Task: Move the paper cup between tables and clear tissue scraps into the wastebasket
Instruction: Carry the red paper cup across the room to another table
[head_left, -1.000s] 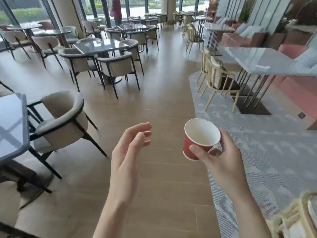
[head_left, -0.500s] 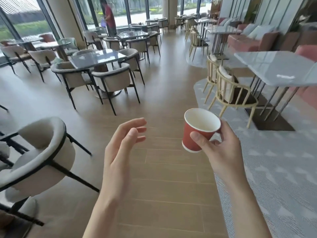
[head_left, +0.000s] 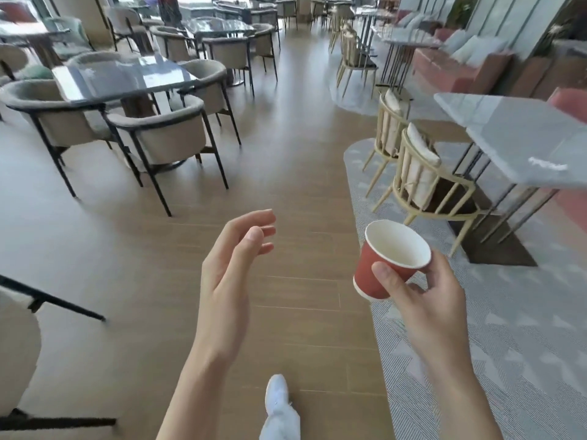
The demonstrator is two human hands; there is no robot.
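foot: white shoe (head_left: pixel 277 396) at bottom edge, over wood floor (head_left: pixel 286 160), mid-stride by the look.
L hand: left hand (head_left: pixel 230 274) empty, fingers loose and slightly curled, palm turned inward, touching nothing; well apart from cup.
R hand: right hand (head_left: pixel 425 300) clamped on paper cup (head_left: pixel 386 265), thumb across near side of red wall, fingers behind/under.
cup: red outside, white inside, tipped a bit toward camera; looks empty; in mid-air above edge of grey carpet (head_left: pixel 476 344), on no table.
near right: beige slat chairs (head_left: pixel 425 179) tucked by grey marble table (head_left: pixel 521 147); pale scrap-like thing (head_left: pixel 547 164) on top, poss. tissue, too blurred to tell.
far left: dark glass table (head_left: pixel 127 77) w/ padded chairs around.
wastebasket: not in view.
step: carry leg of cup move, between tables; scraps not yet started, judging by empty L hand.
next: prob. veer to a tabletop, set cup down upright on bare patch, ease thumb off w/o crushing thin wall; L hand free for scraps.
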